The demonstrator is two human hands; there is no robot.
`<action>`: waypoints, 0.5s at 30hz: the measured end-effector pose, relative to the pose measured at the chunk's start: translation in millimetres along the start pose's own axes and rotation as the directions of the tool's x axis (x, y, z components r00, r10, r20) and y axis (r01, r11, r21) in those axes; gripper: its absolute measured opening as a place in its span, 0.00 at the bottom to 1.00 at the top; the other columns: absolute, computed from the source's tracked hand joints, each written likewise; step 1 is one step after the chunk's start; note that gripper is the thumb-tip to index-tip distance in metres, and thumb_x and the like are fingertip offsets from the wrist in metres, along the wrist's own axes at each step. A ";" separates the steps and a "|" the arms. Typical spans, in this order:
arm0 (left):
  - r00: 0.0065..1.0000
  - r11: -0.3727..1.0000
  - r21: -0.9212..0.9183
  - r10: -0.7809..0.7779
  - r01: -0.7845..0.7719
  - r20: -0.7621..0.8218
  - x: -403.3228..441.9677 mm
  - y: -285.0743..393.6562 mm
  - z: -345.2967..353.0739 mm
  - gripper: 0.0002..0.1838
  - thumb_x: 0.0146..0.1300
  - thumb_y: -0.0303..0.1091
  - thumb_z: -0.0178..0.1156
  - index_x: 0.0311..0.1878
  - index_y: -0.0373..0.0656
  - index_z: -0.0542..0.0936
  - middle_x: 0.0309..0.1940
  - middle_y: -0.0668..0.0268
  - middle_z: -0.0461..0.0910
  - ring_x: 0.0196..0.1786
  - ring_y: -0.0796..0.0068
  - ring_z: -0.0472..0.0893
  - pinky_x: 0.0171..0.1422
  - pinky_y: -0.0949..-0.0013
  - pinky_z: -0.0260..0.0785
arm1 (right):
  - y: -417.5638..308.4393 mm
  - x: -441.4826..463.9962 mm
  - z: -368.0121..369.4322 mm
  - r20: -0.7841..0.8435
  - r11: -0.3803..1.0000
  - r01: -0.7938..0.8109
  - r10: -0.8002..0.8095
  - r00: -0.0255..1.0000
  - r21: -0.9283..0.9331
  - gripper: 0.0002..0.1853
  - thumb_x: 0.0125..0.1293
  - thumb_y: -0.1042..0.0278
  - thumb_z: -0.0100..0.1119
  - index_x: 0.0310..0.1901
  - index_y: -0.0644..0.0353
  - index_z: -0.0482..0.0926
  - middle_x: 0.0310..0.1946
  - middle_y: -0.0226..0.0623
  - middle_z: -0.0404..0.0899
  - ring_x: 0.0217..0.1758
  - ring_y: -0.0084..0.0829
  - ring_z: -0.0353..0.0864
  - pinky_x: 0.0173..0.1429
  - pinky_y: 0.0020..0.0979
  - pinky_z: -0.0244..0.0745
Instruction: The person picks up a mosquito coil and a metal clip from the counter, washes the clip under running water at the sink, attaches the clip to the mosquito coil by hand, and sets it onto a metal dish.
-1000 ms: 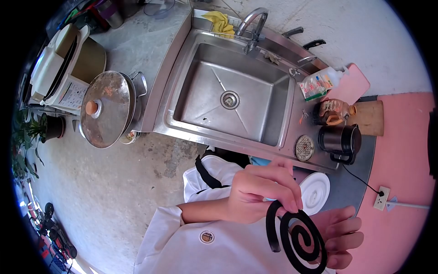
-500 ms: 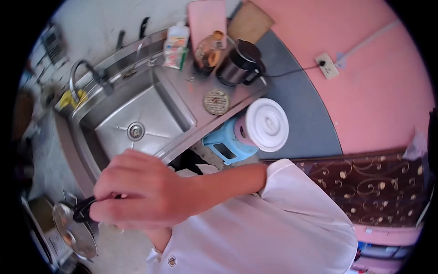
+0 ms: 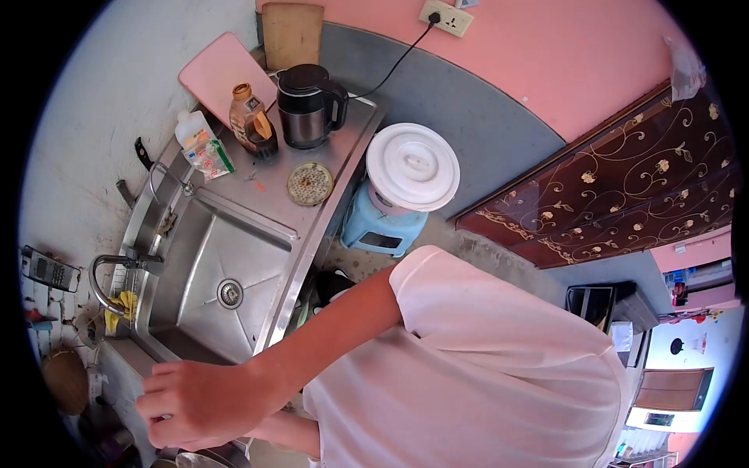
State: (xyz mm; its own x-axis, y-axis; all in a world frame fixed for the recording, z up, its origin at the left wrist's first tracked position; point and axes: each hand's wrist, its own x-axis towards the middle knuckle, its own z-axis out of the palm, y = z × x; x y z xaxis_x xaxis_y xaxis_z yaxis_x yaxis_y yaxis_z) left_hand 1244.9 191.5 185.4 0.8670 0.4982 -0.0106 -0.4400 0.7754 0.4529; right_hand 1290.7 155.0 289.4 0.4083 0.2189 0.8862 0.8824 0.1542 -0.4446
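Observation:
My right hand (image 3: pixel 199 407) reaches across my body to the lower left, beside the near corner of the sink. Its fingers are curled closed, and I cannot make out what, if anything, is inside them. Under that wrist, part of my left forearm (image 3: pixel 290 434) shows, while the left hand itself is hidden behind the right. Just below the hands, at the bottom edge, a glass pot lid (image 3: pixel 199 460) is partly in view. The steel sink (image 3: pixel 226 265) lies above the right hand, with a curved faucet (image 3: pixel 101 273) on its left side.
On the drainboard stand an electric kettle (image 3: pixel 304 109), a brown bottle (image 3: pixel 251 129), a white bottle (image 3: pixel 193 129) and a round perforated disc (image 3: pixel 310 184). A white-lidded bucket (image 3: pixel 413 165) rests on a blue stool (image 3: pixel 382 222). Dark floral-patterned panels (image 3: pixel 624 171) run along the right.
The view has turned and shifted, bringing more of the room at right into sight. My right hand is lower in view, and the black looped thing at its fingers no longer shows.

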 end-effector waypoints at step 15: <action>0.973 0.978 -0.091 0.196 -0.186 0.121 -3.2 31.2 27.4 0.11 0.54 0.38 0.62 0.34 0.48 0.70 0.28 0.69 0.69 0.32 0.75 0.70 0.62 0.58 0.52 | -15.2 14.8 -30.0 0.229 0.993 0.045 -0.069 0.971 0.109 0.16 0.40 0.80 0.62 0.34 0.57 0.75 0.25 0.29 0.67 0.24 0.27 0.65 0.28 0.27 0.59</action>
State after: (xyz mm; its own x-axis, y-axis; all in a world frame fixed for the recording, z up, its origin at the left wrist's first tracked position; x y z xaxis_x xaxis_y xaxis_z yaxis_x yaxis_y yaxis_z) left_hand 1234.8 203.5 224.0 0.7857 0.5900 0.1861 -0.6129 0.7016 0.3635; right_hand 1290.4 127.0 313.2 0.2820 0.4227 0.8613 0.8689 0.2682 -0.4161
